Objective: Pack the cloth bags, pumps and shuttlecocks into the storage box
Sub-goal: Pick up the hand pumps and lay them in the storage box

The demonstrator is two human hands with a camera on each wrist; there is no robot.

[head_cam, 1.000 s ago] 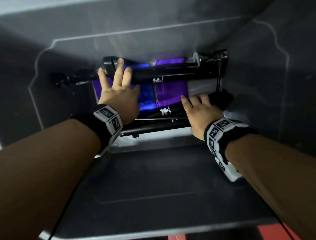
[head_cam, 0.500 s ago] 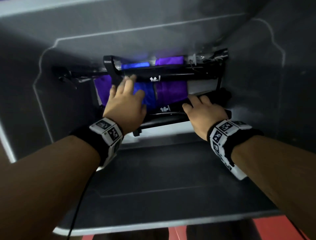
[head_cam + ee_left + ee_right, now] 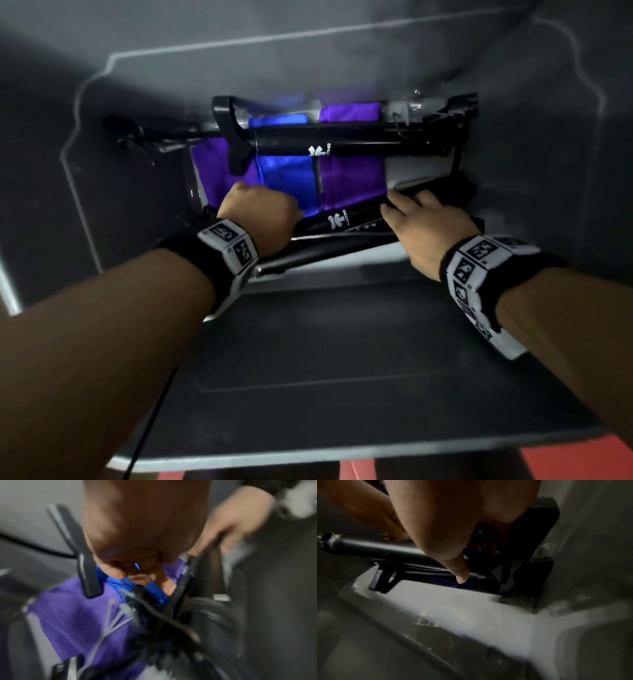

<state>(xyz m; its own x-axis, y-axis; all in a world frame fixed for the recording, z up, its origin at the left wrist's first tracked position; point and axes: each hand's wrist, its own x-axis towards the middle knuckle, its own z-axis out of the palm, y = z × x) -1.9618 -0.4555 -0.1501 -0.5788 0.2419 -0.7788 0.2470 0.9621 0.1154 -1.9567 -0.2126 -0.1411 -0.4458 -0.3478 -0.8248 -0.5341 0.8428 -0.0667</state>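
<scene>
While both forearms reach down into the box [image 3: 308, 359], the left hand [image 3: 258, 214] sits at the middle left of the head view with its fingers curled under, and in the left wrist view those fingers [image 3: 115, 570] pinch a fold of the blue bag [image 3: 287, 173]. The right hand [image 3: 428, 226] lies at the middle right, fingers curled over the near pump [image 3: 346, 219]; in the right wrist view its thumb [image 3: 460, 573] hooks across the black barrel [image 3: 385, 551].

That near pump runs aslant along the lower edge of the box floor, white logo up, its base by the right wall. Just beyond the hands, the bags lie flat side by side on the floor: a purple bag [image 3: 219, 171] at the left, the blue one in the middle, another purple bag [image 3: 352, 178] at the right. Across them, higher in the frame, lies the far pump [image 3: 342, 145], level, its handle [image 3: 233, 133] toward the left and its hose end toward the upper right. Grey box walls rise all round. Below the box rim at the bottom edge shows a strip of red.
</scene>
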